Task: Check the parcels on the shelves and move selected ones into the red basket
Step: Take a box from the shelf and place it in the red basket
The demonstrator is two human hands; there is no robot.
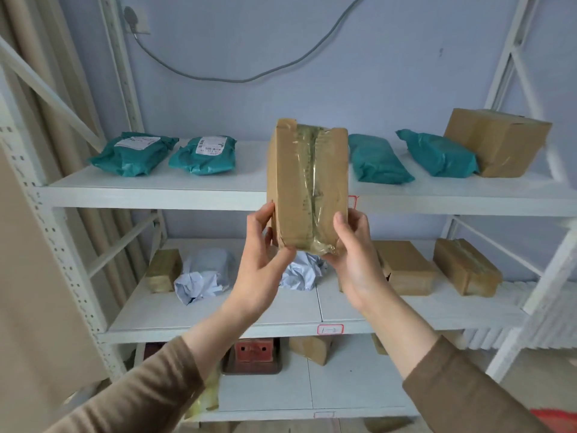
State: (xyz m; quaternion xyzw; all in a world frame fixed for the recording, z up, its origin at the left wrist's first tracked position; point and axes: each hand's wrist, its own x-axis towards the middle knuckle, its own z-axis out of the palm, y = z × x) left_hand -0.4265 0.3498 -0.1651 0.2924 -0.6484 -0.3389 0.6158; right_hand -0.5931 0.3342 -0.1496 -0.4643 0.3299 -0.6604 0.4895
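I hold a brown cardboard parcel (307, 179) upright in front of the white shelves, its taped seam facing me. My left hand (262, 260) grips its lower left edge and my right hand (352, 251) grips its lower right corner. A sliver of the red basket (554, 417) shows at the bottom right corner. Several teal bag parcels (134, 153) lie on the upper shelf (156, 195).
A large brown box (496, 142) stands at the upper shelf's right end. The middle shelf (218, 331) carries brown boxes (466, 267) and crumpled white bags (203, 276). Lower down sit a red item (253, 350) and another brown box (310, 348). A beige curtain hangs at left.
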